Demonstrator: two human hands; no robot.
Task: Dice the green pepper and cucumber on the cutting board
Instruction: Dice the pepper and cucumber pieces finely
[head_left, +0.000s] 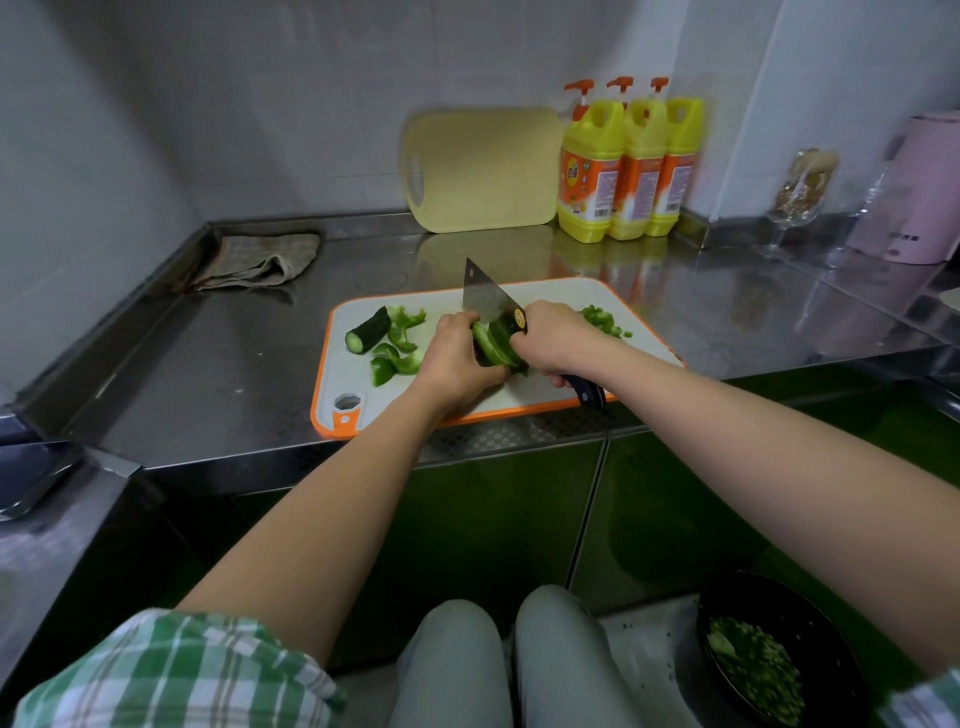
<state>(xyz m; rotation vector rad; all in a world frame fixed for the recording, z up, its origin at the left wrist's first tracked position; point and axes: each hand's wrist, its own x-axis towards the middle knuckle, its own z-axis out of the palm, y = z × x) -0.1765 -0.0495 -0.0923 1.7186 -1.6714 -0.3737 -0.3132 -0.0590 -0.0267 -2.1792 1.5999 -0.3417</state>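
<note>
Mid cutting board (400, 400), left hand (457, 358) pinches a green pepper piece (493, 345), likely slick and springy; right hand (556, 338) grips the cleaver (485, 293) by its handle.

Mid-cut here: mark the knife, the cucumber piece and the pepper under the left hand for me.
knife (485, 294): head view, flat of the blade above the hands.
cucumber piece (368, 330): head view, dark skin at mid-length.
pepper (491, 345): head view, green strips between the two hands.

Cucumber (368, 330) left on cutting board (550, 292); diced bits (602, 318) right.
</note>
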